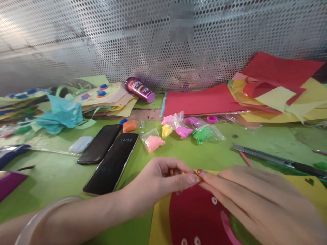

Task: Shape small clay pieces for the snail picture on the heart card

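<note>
Head view, obs.: L hand (158,178) w/ thumb + fingers pinched together on a small orange bit (171,172), mostly hidden by the fingertips. R hand (255,197) has fingers straight and close together, tips meeting the L thumb at the same spot; can't tell if they grip the bit or only touch it. Both hands sit over the top edge of a yellow sheet (159,217) w/ a red shape (196,211) on it, near edge of the green table (56,173).

Just left of the L hand: two dark phones (112,163), side by side. Behind the hands: small bags of coloured clay, e.g. pink (154,142), green (203,133). Utility knife (268,157) lies beyond the R hand. Red paper (201,100) at back.
</note>
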Demonstrator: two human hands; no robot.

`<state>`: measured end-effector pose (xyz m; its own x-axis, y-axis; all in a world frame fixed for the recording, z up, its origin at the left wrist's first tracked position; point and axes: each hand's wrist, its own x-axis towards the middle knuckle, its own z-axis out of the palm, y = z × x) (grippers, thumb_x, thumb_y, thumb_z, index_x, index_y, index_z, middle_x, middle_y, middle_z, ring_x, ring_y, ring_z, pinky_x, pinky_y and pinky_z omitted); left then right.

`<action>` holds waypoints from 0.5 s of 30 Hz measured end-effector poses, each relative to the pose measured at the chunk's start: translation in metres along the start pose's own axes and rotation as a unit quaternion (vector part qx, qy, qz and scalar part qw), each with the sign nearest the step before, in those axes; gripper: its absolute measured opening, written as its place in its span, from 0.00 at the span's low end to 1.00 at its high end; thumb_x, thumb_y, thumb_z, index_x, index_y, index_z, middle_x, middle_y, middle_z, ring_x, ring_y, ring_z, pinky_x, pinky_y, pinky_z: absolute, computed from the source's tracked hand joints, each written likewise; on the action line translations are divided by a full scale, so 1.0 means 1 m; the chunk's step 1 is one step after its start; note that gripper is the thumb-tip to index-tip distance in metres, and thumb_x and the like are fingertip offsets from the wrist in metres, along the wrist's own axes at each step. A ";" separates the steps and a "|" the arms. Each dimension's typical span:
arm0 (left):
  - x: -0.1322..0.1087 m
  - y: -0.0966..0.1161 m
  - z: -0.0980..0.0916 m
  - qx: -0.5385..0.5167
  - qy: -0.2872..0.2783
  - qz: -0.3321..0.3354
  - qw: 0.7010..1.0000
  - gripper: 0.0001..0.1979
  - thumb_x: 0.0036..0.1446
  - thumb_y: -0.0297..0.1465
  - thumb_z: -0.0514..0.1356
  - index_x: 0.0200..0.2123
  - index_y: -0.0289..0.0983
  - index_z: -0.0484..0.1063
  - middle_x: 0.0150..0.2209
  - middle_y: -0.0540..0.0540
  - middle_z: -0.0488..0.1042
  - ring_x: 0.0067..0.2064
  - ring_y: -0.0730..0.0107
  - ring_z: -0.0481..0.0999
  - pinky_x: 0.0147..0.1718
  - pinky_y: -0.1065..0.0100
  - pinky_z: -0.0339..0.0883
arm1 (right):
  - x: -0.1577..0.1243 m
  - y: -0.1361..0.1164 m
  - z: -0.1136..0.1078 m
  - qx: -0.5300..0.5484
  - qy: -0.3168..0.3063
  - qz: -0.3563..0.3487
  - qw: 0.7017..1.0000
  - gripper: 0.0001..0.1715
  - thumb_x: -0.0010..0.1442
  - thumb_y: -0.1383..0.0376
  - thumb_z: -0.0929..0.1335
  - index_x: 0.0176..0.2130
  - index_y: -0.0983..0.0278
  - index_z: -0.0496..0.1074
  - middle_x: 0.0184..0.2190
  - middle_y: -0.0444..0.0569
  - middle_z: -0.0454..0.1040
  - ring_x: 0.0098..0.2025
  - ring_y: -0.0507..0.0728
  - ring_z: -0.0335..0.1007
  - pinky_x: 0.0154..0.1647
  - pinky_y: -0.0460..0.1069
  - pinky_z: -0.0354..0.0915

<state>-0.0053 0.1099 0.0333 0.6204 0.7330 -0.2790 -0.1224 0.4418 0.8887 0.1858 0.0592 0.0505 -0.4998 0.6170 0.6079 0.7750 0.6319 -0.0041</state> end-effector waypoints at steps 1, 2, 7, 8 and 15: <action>0.000 0.000 0.000 0.007 0.002 0.000 1.000 0.06 0.49 0.32 0.68 0.28 0.35 0.77 0.23 0.52 0.71 0.25 0.81 0.64 0.26 0.77 0.56 | 0.003 0.001 -0.001 0.016 0.004 -0.004 1.000 0.22 0.68 0.68 0.53 0.36 0.60 0.72 0.22 0.42 0.72 0.23 0.51 0.67 0.22 0.47 0.62; 0.000 0.000 -0.001 0.013 0.002 0.001 1.000 0.07 0.49 0.33 0.68 0.28 0.35 0.77 0.23 0.52 0.70 0.25 0.81 0.64 0.26 0.76 0.55 | 0.005 0.002 -0.001 0.028 0.012 -0.007 1.000 0.24 0.68 0.70 0.52 0.35 0.61 0.72 0.21 0.42 0.72 0.21 0.50 0.67 0.22 0.48 0.61; 0.000 0.000 -0.001 0.008 -0.003 0.001 1.000 0.07 0.49 0.32 0.67 0.28 0.34 0.76 0.24 0.52 0.70 0.26 0.80 0.64 0.26 0.76 0.55 | 0.010 0.003 0.002 0.040 0.015 -0.006 0.999 0.25 0.68 0.71 0.51 0.32 0.63 0.71 0.19 0.42 0.71 0.19 0.49 0.66 0.21 0.49 0.60; 0.000 0.000 0.000 0.007 -0.002 0.002 1.000 0.06 0.49 0.32 0.67 0.28 0.34 0.76 0.23 0.52 0.70 0.26 0.80 0.64 0.26 0.76 0.55 | 0.010 0.003 0.002 0.037 0.016 -0.006 0.999 0.25 0.68 0.71 0.51 0.32 0.63 0.71 0.19 0.42 0.72 0.19 0.50 0.66 0.20 0.49 0.60; 0.000 0.000 0.000 0.018 -0.006 0.009 1.000 0.07 0.50 0.33 0.67 0.28 0.35 0.76 0.22 0.53 0.69 0.25 0.80 0.63 0.25 0.76 0.55 | 0.008 0.005 0.000 0.065 0.011 -0.004 0.998 0.27 0.68 0.70 0.51 0.31 0.63 0.72 0.18 0.42 0.71 0.18 0.49 0.64 0.19 0.49 0.60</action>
<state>-0.0057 0.1100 0.0333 0.6270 0.7346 -0.2594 -0.1051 0.4097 0.9062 0.1857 0.0670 0.0550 -0.4957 0.6020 0.6260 0.7139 0.6929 -0.1011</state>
